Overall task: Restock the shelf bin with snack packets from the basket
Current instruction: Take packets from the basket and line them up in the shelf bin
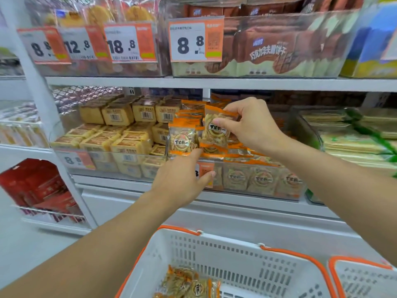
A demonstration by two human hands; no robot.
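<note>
**Head view: packet held over the shelf bin**

Head camera gives me the right hand (249, 123) pinching an orange snack packet (216, 127) upright over the clear shelf bin (257, 166), among packets already standing there. My left hand (182, 179) reaches to the bin's front edge, index finger out — its tip seems to touch a standing packet (182, 138), holding nothing. Below sits the white basket (236, 250) — a few packets (189, 282) left inside.

We see a white shelf (214, 197) carrying a clear bin (257, 181) of orange packets (236, 177), beside a bin of yellow cakes (120, 147); a basket (236, 250) sits below.
</note>
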